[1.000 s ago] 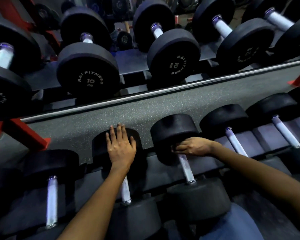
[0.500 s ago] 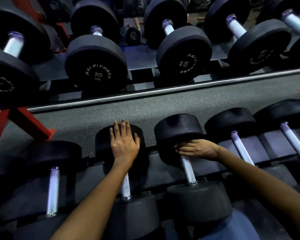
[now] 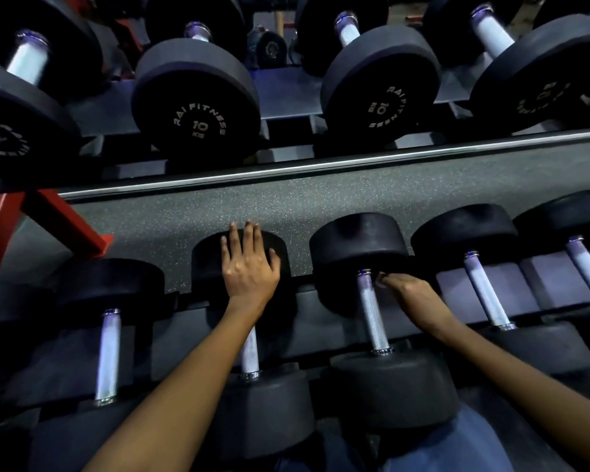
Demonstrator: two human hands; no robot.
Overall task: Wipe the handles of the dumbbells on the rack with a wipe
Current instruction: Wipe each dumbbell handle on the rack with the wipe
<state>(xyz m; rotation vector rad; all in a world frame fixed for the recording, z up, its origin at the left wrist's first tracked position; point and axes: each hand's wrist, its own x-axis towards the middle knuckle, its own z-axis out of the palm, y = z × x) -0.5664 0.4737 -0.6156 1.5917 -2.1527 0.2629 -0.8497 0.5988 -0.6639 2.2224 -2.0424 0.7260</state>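
The left hand (image 3: pixel 249 267) lies flat, fingers straight, on the far rubber head of one dumbbell (image 3: pixel 241 264) on the lower rack tier (image 3: pixel 545 284); its grip is wide and holds nothing, and it seems to brace the person. Just to its right, the right hand (image 3: pixel 413 294) sits beside the far end of the neighbouring dumbbell's handle (image 3: pixel 370 311), fingertips touching or nearly touching the knurled steel where it meets the head. Its fingers are curled, and the wipe cannot be made out there; it may be tucked under the fingers, so whether this grip holds the wipe cannot be told.

The task's things, the handles, lie in a row on this lower tier, running from the far heads toward the person. More dumbbells marked 10 (image 3: pixel 198 103) stand on the upper tier (image 3: pixel 321 168), beyond a strip of speckled floor (image 3: pixel 355 195).

As a judgement, the work is at the handle next to the right hand, at its far end. No handle shows a visible sign of wiping, so how many are done cannot be read. At least the two handles to the right (image 3: pixel 487 291) and the one far left (image 3: pixel 108 352) may remain, with the upper tier untouched by either hand.
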